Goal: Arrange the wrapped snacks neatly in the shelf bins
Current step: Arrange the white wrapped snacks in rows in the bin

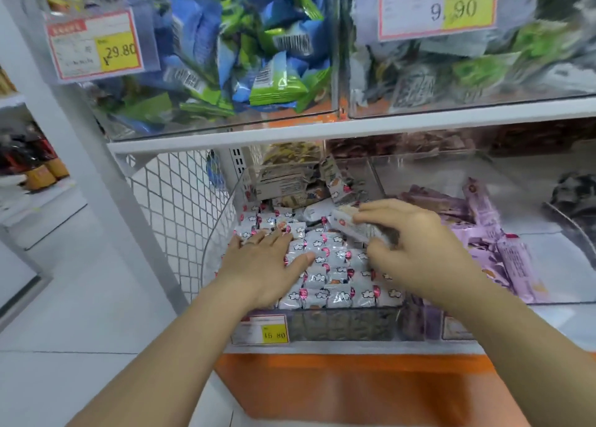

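A clear plastic bin (219, 233) on the lower shelf holds several small white wrapped snacks (335, 284) with pink and cloud print, laid in rows. My left hand (267, 265) lies flat on the snacks at the bin's left side, fingers straight. My right hand (416, 249) hovers over the bin's right side and grips a white wrapped snack (351, 226) between thumb and fingers. More of the same packets stand loosely at the back of the bin.
A neighbouring bin to the right holds purple wrapped snacks (503, 249). The upper shelf (322, 133) carries bins of blue and green packets (258, 55) with price tags. A white mesh side panel (180, 217) stands left of the bin. An orange base runs below.
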A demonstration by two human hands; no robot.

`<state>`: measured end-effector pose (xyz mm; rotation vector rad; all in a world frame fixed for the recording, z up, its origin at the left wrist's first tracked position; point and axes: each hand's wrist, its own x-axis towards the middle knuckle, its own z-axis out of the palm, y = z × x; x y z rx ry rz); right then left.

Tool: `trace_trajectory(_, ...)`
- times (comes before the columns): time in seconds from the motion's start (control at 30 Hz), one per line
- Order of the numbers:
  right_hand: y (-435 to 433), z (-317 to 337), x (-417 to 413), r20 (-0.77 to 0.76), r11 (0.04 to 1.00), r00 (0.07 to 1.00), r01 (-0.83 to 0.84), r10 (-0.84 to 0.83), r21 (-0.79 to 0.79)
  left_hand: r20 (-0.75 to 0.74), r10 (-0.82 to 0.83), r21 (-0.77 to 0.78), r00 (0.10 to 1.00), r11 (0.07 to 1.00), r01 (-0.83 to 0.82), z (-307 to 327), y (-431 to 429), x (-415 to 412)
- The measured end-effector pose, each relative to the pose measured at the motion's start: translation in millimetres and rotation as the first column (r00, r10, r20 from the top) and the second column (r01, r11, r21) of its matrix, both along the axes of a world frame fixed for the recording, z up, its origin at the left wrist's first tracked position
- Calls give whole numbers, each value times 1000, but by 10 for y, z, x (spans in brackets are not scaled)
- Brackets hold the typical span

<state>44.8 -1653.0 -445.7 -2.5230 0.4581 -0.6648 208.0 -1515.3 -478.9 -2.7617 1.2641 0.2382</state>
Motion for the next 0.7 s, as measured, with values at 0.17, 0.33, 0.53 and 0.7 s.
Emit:
trace_trajectory(0.17,-385,44,-180,192,852,964,58,-183,521,113,-142,-215,983,963,163,134,-139,-150)
trace_trajectory(0.33,-592,-4,-189,351,706,847,40,-399,707,102,-291,-318,951,896,309,168,-448,-159)
trace_trajectory(0.53,-708,-37,-248,351,625,828,0,-438,780,211,-76,-377,974,913,153,286,-793,60)
trace_trajectory(0.7,-703,-55,-265,334,640,844,14,-419,768,217,-42,-322,975,940,112,209,-929,124)
